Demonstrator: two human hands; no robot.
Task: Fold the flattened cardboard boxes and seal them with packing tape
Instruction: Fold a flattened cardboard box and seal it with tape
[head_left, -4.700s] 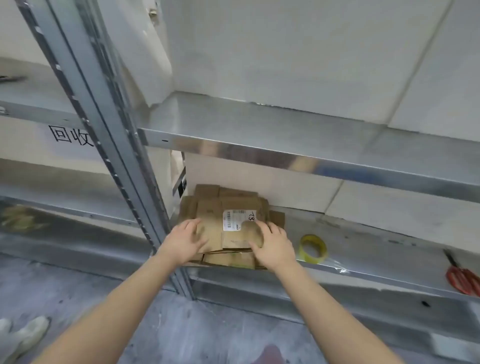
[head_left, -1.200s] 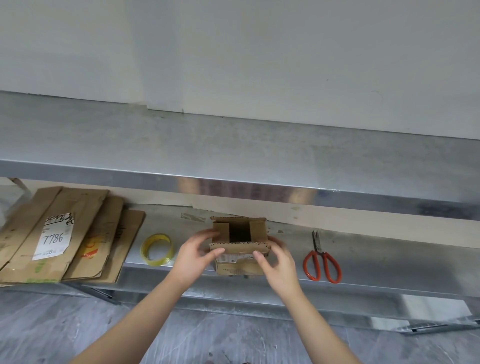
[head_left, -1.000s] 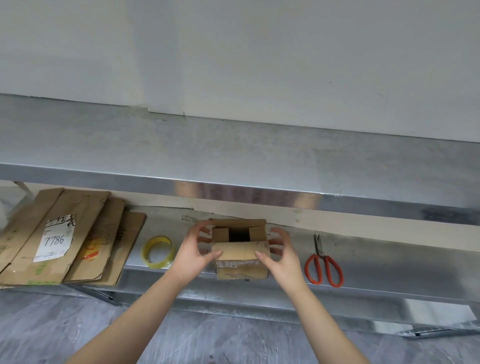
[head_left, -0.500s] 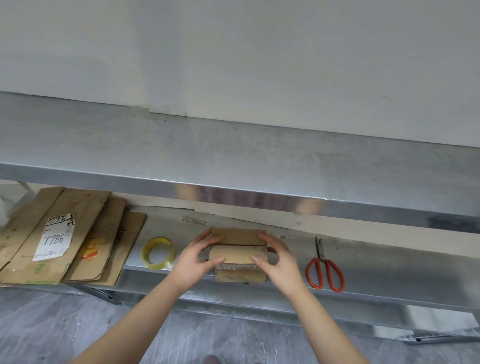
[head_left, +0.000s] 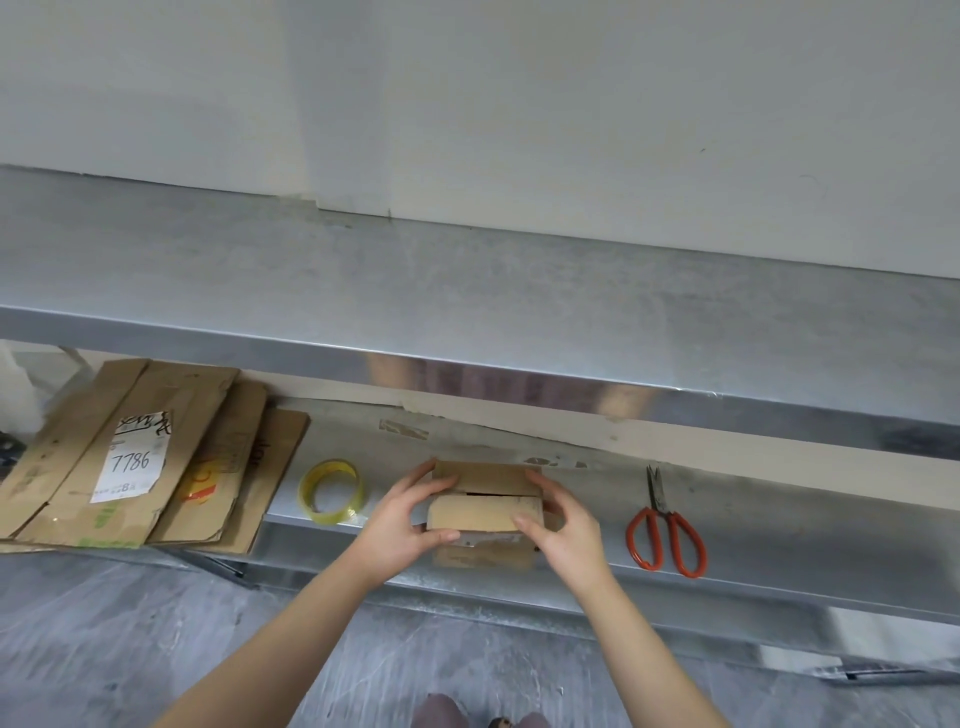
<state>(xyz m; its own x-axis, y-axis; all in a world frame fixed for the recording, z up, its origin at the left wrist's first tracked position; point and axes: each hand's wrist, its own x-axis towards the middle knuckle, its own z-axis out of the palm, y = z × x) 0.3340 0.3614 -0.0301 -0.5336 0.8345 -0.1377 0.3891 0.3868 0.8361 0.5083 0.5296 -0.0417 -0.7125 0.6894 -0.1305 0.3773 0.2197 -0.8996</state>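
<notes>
One head-worn camera looks forward and down, near the lower shelf (head_left: 779, 525).

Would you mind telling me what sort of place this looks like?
Probably a packing or stockroom area: bare metal shelving, a pile of flattened cardboard boxes, one bearing a shipping label, plus a roll of packing tape and red-handled scissors.

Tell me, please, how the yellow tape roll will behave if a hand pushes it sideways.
The tape roll lies flat, so it would likely slide rather than roll. It looks thin and hollow, so it is probably light. It sits near the front edge of the shelf, so a careless push might drop it.
</notes>
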